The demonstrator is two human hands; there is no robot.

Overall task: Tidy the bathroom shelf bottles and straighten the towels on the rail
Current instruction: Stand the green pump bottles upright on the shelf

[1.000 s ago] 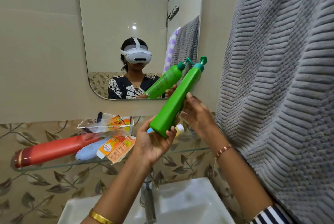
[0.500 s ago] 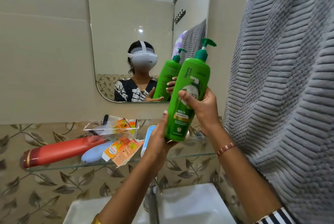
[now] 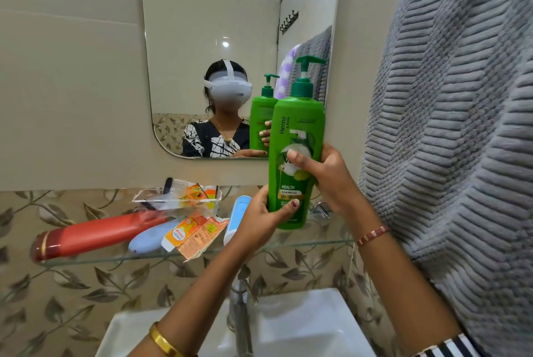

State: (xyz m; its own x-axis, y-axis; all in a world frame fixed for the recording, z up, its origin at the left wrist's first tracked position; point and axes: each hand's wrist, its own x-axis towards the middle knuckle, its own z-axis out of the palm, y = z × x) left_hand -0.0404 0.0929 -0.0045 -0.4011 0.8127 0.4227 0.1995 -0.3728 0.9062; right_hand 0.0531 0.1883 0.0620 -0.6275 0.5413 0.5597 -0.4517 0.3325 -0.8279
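A tall green shampoo pump bottle stands upright at the right end of the glass shelf. My left hand grips its base and my right hand wraps its middle from the right. On the shelf's left lie a red bottle on its side, a pale blue bottle, a light blue tube, an orange carton and a crumpled clear packet. A grey ribbed towel hangs at the right, close to my right arm.
A mirror on the wall above the shelf reflects the bottle and a person in a headset. Below the shelf sit a chrome tap and a white basin. The wall behind has leaf-patterned tiles.
The green bottle went from tilted with its pump toward the upper right to upright, and came down toward the shelf's right end. Both hands stayed on it.
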